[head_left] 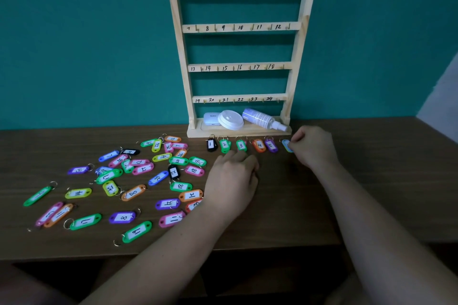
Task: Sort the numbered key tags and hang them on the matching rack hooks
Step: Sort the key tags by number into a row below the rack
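The pale wooden rack (238, 28) has a base tray (238, 133) holding a white rounded case (211, 119), a white round lid (230, 119) and a spray bottle (260, 118) lying on its side. On the dark wood-grain table (285, 218), oval plastic key tags (178, 186) with paper labels lie scattered at left, with a row of five (241, 145) before the rack. My right hand (313, 147) pinches a light blue tag (286, 146) at the row's end, its number hidden, while my left hand (231, 181) rests loosely curled, seemingly empty.

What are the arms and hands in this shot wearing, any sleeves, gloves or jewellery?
Nothing visible. The left forearm and right forearm are bare to the frame's edge, no sleeves. The left hand and right hand have no gloves, and no watch, bracelet or ring shows.
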Action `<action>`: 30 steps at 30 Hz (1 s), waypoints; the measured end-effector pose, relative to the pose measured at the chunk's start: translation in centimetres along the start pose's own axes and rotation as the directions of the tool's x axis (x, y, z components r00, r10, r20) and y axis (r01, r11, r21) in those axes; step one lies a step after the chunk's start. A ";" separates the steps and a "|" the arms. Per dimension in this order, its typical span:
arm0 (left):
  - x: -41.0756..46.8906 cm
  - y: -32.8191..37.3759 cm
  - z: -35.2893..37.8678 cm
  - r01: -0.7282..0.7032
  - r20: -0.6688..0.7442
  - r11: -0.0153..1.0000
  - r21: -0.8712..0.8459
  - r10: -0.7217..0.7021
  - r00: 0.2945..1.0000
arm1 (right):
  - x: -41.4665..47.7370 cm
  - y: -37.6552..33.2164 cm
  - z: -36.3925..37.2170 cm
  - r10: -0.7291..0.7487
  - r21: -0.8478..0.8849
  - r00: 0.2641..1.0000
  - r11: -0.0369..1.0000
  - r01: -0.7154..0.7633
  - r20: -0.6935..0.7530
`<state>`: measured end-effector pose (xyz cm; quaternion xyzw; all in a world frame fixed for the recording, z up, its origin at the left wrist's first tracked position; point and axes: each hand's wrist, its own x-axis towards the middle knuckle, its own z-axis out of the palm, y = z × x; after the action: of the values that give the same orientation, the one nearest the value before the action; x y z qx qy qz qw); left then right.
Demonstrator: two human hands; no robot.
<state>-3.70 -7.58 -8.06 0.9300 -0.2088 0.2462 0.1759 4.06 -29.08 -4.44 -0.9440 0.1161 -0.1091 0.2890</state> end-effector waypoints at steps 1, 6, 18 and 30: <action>0.0 0.0 -0.1 -0.007 -0.001 1.000 0.001 0.007 1.000 | -0.1 -0.1 0.0 -0.007 -0.002 1.000 1.000 0.007 -0.010; -0.4 -0.8 -1.7 0.033 -0.047 0.999 -0.010 -0.033 0.998 | -0.9 -1.1 -0.1 -0.112 0.107 0.993 0.987 0.116 -0.043; -4.9 -5.9 -7.5 0.156 -0.086 0.987 0.039 -0.152 0.985 | -6.4 -7.5 3.7 -0.398 0.243 0.916 0.894 0.377 0.042; -9.2 -13.3 -12.6 0.353 -0.170 0.932 0.080 -0.336 0.926 | -9.0 -10.4 7.3 -0.550 0.253 0.829 0.820 0.513 0.101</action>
<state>-9.51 11.91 -5.68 0.9386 -0.0140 0.2933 0.1811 -0.89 -14.32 -5.64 -0.9075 -0.1898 -0.1169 0.3560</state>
